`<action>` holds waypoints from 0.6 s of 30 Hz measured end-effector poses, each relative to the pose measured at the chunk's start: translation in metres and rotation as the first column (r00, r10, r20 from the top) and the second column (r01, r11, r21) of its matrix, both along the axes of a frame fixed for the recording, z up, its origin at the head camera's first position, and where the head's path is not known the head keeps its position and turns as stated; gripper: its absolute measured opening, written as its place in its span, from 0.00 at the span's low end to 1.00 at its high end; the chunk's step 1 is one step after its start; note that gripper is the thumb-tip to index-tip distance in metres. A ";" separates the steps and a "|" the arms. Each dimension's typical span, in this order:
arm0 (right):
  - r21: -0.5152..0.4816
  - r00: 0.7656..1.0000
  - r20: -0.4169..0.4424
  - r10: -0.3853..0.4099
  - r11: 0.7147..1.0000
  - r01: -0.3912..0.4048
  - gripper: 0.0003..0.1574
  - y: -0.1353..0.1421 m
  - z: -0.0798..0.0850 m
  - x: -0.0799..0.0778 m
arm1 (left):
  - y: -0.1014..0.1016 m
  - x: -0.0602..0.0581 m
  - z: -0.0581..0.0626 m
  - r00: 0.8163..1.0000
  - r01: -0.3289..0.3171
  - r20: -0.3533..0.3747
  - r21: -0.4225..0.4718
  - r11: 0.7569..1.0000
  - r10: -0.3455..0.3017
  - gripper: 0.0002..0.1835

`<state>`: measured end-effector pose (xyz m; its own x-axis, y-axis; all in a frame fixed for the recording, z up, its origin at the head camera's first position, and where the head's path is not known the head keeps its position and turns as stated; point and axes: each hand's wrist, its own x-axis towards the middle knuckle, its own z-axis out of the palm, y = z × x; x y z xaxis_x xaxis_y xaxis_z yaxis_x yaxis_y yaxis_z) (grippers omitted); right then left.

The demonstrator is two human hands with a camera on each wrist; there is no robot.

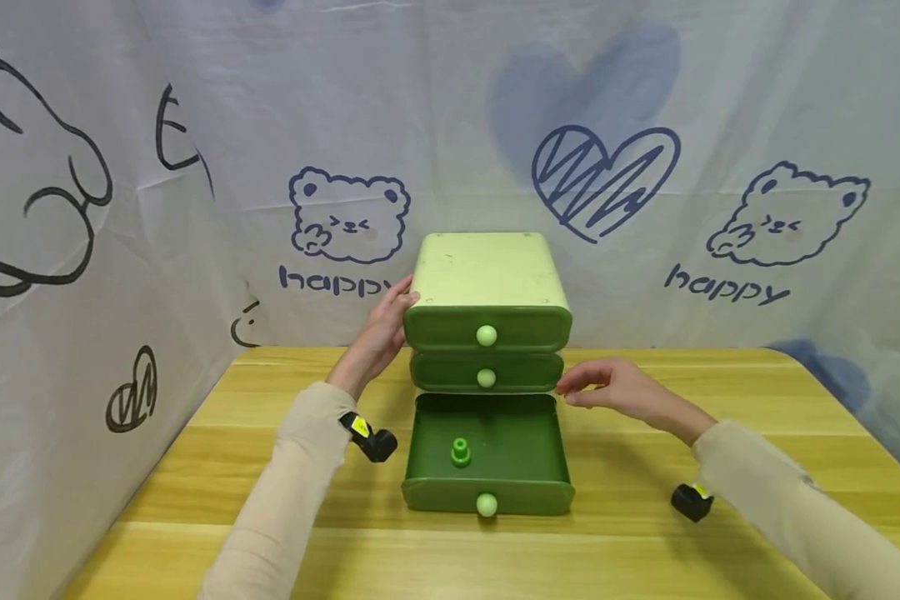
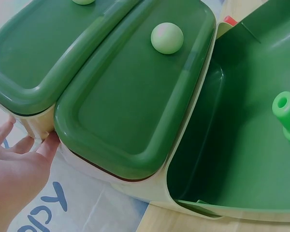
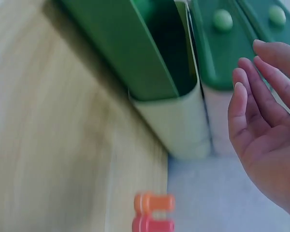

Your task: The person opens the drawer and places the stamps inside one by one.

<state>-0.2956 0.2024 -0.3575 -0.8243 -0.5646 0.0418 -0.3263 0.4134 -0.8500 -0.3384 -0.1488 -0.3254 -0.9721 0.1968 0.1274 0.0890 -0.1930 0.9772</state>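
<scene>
A three-tier drawer cabinet with a cream top (image 1: pixel 487 267) and green fronts stands on the wooden table. Its bottom drawer (image 1: pixel 517 433) is pulled out, and a small green peg-shaped piece (image 1: pixel 460 454) stands inside. The middle drawer (image 1: pixel 450 372) and top drawer (image 1: pixel 450 327) are closed, each with a pale round knob. My left hand (image 1: pixel 381 337) rests against the cabinet's upper left side, fingertips at the cream wall in the left wrist view. Beside the middle drawer's right end, my right hand (image 1: pixel 618 387) holds nothing, its fingers loosely bent.
In the right wrist view, an orange peg-shaped piece (image 3: pixel 153 202) and a red one (image 3: pixel 153 224) lie on the table by the cabinet's right side. Behind the table hangs a white cloth (image 1: pixel 450 108) with blue drawings. Each sleeve carries a small black wrist camera (image 1: pixel 375 442).
</scene>
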 end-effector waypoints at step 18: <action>0.114 0.953 -0.061 -0.298 0.946 0.303 0.23 0.061 -0.021 -0.032 | -0.001 0.001 0.001 1.000 0.005 -0.010 -0.009 1.000 -0.005 0.39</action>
<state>-0.3280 0.2632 -0.3783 -0.9555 -0.2937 0.0271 -0.2054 0.5964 -0.7760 -0.3376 -0.1497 -0.3247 -0.9699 0.2027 0.1348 0.0974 -0.1843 0.9780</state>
